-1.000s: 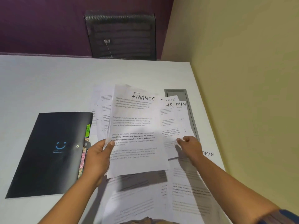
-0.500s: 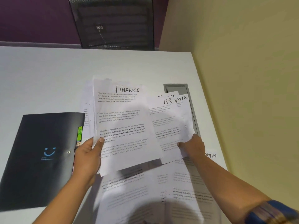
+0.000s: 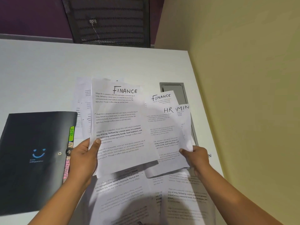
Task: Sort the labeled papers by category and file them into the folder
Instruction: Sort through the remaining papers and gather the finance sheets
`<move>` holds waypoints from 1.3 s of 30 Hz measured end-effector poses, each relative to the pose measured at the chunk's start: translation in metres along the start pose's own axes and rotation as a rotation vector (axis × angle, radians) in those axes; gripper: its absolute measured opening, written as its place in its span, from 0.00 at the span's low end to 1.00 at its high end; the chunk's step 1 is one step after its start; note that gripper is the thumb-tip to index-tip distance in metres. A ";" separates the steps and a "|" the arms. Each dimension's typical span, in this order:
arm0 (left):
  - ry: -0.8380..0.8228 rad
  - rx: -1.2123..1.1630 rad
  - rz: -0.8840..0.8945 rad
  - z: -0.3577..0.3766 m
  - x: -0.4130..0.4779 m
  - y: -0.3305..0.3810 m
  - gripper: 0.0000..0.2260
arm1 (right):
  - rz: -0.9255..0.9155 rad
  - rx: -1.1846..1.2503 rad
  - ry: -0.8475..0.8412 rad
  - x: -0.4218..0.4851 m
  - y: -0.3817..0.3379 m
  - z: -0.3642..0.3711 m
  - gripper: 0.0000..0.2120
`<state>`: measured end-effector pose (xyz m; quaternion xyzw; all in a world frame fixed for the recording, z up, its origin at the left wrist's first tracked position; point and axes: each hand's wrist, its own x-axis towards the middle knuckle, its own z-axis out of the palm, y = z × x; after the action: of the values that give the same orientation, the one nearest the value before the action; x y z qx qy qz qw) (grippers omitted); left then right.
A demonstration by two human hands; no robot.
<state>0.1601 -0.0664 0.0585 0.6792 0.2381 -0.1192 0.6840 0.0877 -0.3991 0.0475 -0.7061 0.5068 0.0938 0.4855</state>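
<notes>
the left hand (image 3: 81, 158) pinches finance sheets (image 3: 118, 127), the right hand (image 3: 194, 157) grips mixed sheets (image 3: 167, 127); the folder (image 3: 35, 153) lies just left of the left hand

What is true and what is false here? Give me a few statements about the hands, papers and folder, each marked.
1. The left hand holds a sheet headed FINANCE. True.
2. The right hand is empty. False: it pinches a fan of sheets, headed FINANCE, HR and one partly hidden.
3. The black folder lies closed on the table. True.
4. The folder lies by the right hand. False: it lies beside the left hand.
</notes>
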 end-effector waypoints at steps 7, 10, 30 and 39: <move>0.003 -0.021 0.007 0.005 -0.008 0.007 0.08 | 0.053 0.034 -0.005 0.004 0.014 -0.002 0.09; -0.005 -0.008 0.004 0.005 -0.011 0.008 0.08 | 0.097 0.023 -0.048 0.007 0.013 -0.004 0.11; -0.001 0.034 -0.016 0.003 -0.008 0.005 0.09 | -0.140 -0.624 0.048 0.036 -0.028 0.005 0.07; 0.027 0.037 -0.023 0.001 -0.004 0.009 0.10 | -0.131 -0.304 -0.086 0.050 -0.035 -0.003 0.15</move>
<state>0.1613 -0.0676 0.0680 0.6905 0.2528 -0.1225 0.6666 0.1383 -0.4326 0.0383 -0.7984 0.4184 0.1677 0.3992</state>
